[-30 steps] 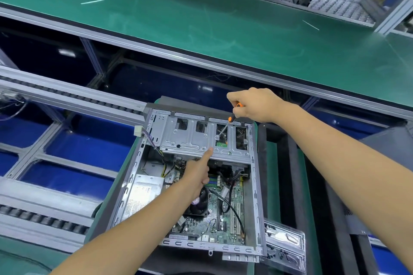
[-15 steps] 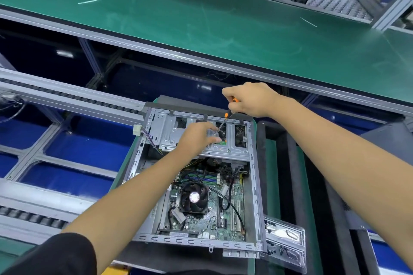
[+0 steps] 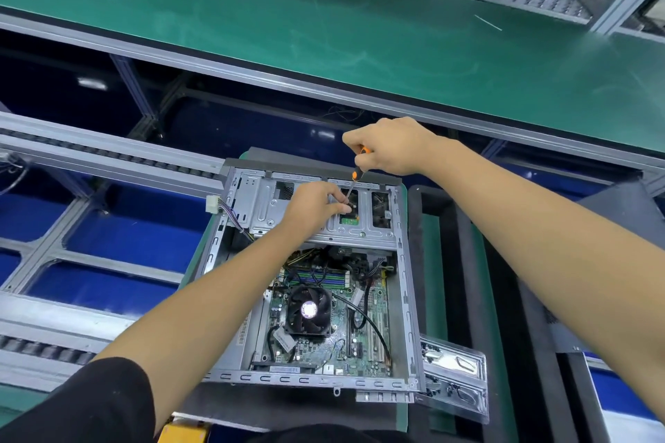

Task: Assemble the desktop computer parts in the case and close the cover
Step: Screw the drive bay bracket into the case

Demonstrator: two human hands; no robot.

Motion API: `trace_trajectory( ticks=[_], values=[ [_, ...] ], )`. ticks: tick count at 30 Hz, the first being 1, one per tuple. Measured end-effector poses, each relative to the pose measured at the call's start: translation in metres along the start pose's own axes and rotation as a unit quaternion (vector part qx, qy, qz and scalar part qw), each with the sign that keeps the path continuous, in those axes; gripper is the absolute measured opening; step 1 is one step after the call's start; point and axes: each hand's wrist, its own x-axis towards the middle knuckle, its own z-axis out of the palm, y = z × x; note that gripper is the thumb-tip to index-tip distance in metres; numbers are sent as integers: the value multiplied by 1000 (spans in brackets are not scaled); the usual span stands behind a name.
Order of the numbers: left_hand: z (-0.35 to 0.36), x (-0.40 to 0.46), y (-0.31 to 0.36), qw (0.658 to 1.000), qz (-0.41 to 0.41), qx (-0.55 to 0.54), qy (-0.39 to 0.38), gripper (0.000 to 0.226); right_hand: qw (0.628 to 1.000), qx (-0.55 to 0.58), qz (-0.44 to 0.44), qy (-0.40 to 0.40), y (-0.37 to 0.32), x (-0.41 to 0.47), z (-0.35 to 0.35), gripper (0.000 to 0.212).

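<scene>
Open computer case (image 3: 405, 298) at six o'clock of the green bench, cover off. Right hand (image 3: 390, 146) wrapped round the orange screwdriver (image 3: 354, 174); left hand (image 3: 316, 203) pinching at its tip over the drive cage (image 3: 266, 207). Best kept upright, pressing down, turning slowly, releasing the pinch once threads bite.

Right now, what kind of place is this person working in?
Probably a factory line where computers get put together. A long green conveyor belt runs past, metal roller tracks sit beside the open computer case, and a right hand holds a screwdriver over it.
</scene>
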Motion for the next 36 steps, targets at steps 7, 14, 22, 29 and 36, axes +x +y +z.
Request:
trace_trajectory(
  ticks=[7, 14, 22, 29, 36],
  values=[
    [-1, 4, -2, 999, 2, 24, -25, 18, 1000, -25, -9, -6, -6, 6, 9, 15],
    [-5, 14, 3, 997, -14, 49, -50, 19, 1000, -14, -17, -4, -4, 11, 17, 15],
    [-11, 29, 10, 989, -44, 67, -122, 24, 999, -14, -34, -19, -7, 16, 16, 14],
    [-12, 22, -1, 993, 4, 55, -107, 23, 998, 12, 45, -34, -8, 24, 18, 15],
    [-13, 26, -2, 992, 9, 63, -112, 19, 992, 107, -39, -52, -7, 22, 13, 20]
  ],
)
